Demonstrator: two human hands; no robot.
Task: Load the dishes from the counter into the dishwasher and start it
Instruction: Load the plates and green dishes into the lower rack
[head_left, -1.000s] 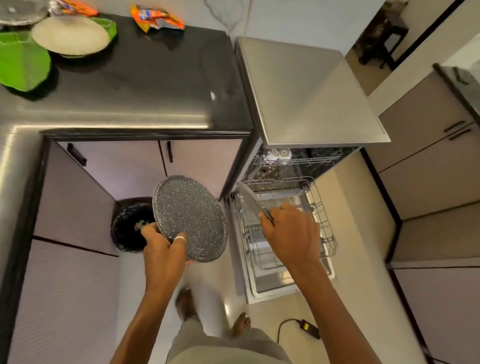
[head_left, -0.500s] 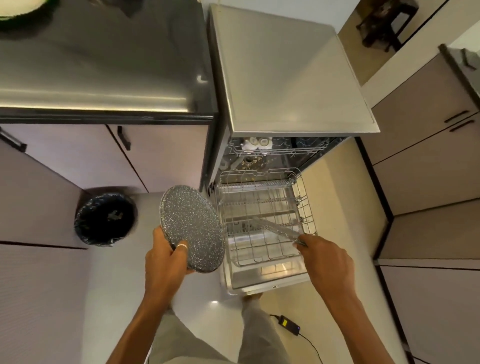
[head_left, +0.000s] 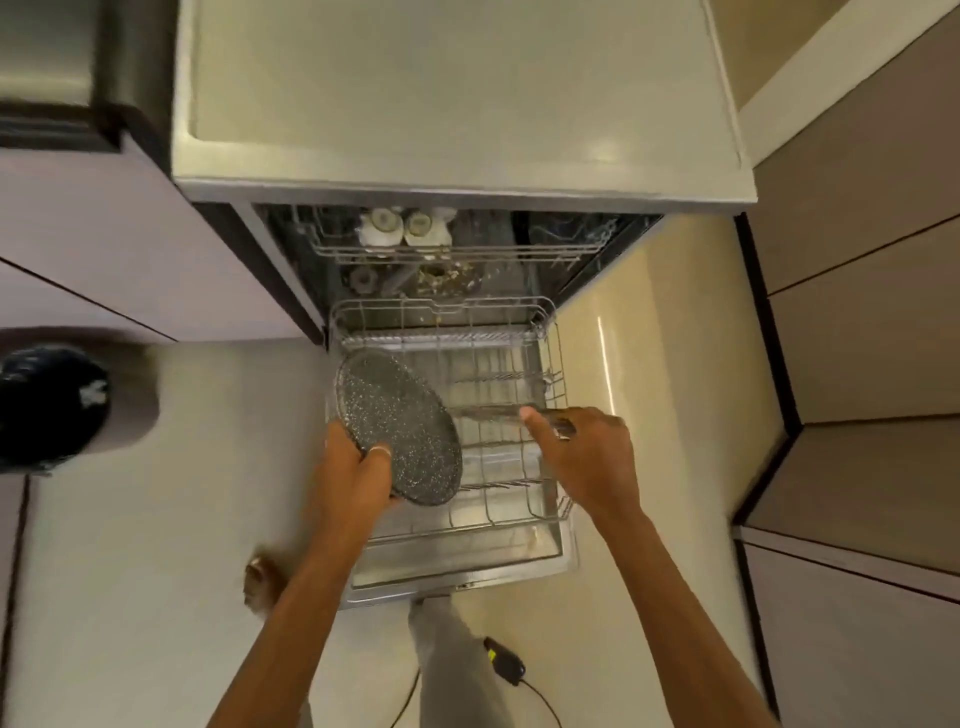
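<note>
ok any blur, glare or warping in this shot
Head view: wide-angle warp bows the dishwasher top; motion blur smears the bin at left and the clear dish in the right hand; glare streak on the floor beside the rack; speckled plate in the left hand fairly sharp.

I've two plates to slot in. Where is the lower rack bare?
The lower rack looks bare at the back, between its rear rim and the speckled plate, and along its front rim. The middle is crowded: the left hand holds that plate over the left side, the right hand a clear dish across the centre.
</note>
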